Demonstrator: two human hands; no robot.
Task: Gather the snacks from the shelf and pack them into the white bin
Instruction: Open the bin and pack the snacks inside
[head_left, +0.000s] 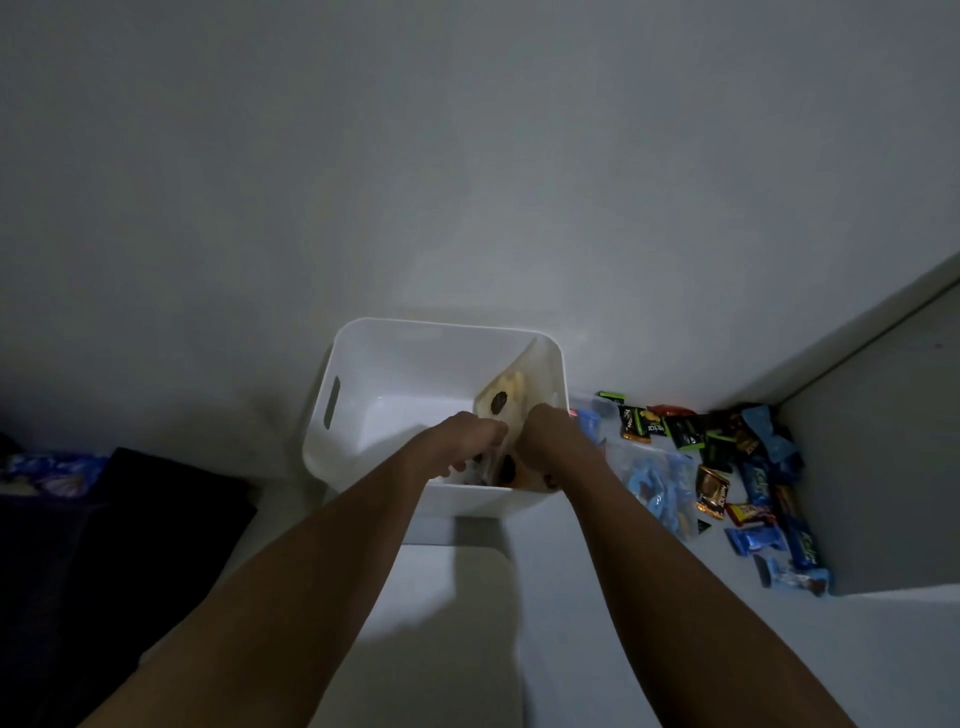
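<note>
White bin (363, 364) on shelf (571, 649); clear snack bag (501, 400) inside, propped against right wall. Left hand (467, 436) fingers curl on bag; right hand (545, 431) at its edge, grip hidden. Risk: bag left upright may slump and waste room; dim light, so loose snacks (727, 452) are easily missed.

Print on the snack wrappers (636, 423) at right, too blurred to read.

Bin (363, 358) ahead of me on the shelf (519, 649), against the wall (467, 182), my left hand (467, 434) and right hand (545, 434) side by side inside its near right corner, packets (501, 400) under and behind them, loose snacks (727, 457) heaped right of bin, cloth (130, 519) far left.
</note>
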